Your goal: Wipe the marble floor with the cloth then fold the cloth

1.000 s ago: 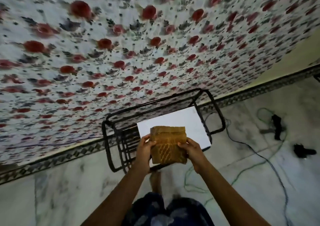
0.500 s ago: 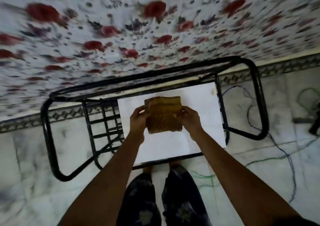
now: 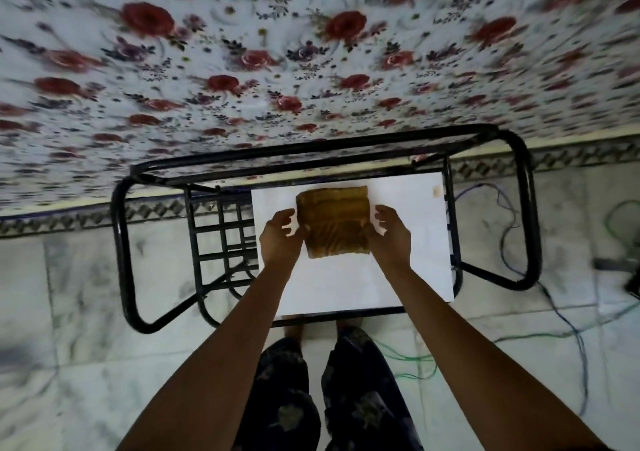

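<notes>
The folded cloth [image 3: 334,222] lies on the white worktop [image 3: 408,242] — left hand [image 3: 280,239] and right hand [image 3: 390,235] flank it, fingers loosely spread, seemingly gripping nothing.

Rose-print bedsheet [image 3: 242,69], black metal-frame table [image 3: 519,208], patterned floor border [image 3: 69,215], loose cables [image 3: 571,333]

Black metal-frame table [image 3: 526,215] with white top, folded brown cloth [image 3: 334,223] on it.
</notes>
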